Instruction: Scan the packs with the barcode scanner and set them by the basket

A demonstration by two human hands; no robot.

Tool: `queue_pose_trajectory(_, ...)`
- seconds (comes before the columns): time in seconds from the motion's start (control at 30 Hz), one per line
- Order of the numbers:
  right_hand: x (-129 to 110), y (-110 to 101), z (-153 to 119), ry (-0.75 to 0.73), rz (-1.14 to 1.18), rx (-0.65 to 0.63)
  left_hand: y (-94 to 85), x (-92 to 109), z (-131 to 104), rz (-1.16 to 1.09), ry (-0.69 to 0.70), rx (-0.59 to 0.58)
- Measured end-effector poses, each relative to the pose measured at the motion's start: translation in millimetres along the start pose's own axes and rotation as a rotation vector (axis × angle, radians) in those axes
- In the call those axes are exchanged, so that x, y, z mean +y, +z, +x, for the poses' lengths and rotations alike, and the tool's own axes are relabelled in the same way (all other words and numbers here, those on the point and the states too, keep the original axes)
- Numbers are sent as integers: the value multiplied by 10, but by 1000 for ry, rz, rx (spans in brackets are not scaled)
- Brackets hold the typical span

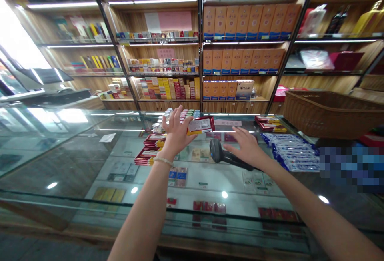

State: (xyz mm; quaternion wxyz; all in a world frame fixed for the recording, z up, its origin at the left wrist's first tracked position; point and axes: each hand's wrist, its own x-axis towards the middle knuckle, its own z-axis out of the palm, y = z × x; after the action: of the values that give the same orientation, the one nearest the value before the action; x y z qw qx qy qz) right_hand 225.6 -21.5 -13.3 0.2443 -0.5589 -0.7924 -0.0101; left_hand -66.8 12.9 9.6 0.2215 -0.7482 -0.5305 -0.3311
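Note:
My left hand [177, 131] reaches over the glass counter and holds a red and yellow flat packet [201, 125] by its left end, between thumb and fingers. The packet's pale printed label faces me. Stretched out with fingers apart, my right hand [246, 147] is beside a black handheld barcode scanner [216, 151] and partly covers its handle; whether they touch I cannot tell. Stacks of similar red and yellow packets [147, 156] lie just left of my left wrist. Small lidded tubs [189, 113] stand behind my left hand, partly hidden by it.
On the right of the glass counter [120, 191] lie blue and white packets [292, 154], more red packets [271, 124] and a wicker basket [333, 113]. A white paper [107, 138] lies at left. Shelves with orange boxes [243, 61] line the wall; goods show under the glass.

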Motion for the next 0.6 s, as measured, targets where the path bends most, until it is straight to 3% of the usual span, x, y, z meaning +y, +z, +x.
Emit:
queue_pose_trajectory(0.17, 66, -181, 317, -37, 122, 250, 3, 28, 0, 3, 27, -5)
queue_pose_trajectory(0.4, -90, 1, 428, -54, -64, 222, -57, 104, 4, -9, 83, -11)
queue_pose_trajectory(0.6, -3, 91, 310, -47, -59, 195, -95, 183, 7, -39, 125, -7)
